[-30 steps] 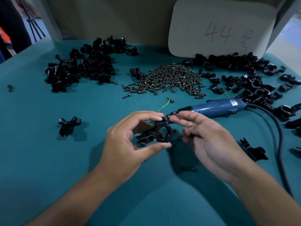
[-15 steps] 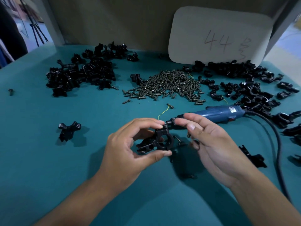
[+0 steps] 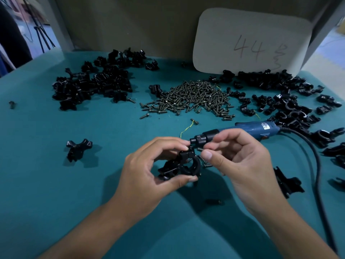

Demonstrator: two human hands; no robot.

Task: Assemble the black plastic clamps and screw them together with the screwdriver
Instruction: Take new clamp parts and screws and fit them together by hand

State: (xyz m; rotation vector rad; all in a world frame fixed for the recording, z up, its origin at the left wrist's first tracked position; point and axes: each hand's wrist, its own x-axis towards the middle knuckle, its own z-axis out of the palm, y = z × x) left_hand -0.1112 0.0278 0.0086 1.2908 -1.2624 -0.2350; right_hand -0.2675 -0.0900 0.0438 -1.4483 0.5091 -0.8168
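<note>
Right hand fingers now curled, pinching screw at clamp.

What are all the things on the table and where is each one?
clamp being built: one, black, held above the table's middle
screws: a big pile, dark metal, middle back
screw: one, dark, pinched beside the clamp's top
clamp parts, left pile: many, black, back left
clamp parts, right pile: many, black, back right
lone clamp part: one, black, left of the hands
screwdriver: one, blue with black cord, lying behind the right hand
card: one, white, marked 44, against the back wall
table: one, teal
left hand: holds the clamp
right hand: fingers pinch the screw
</note>
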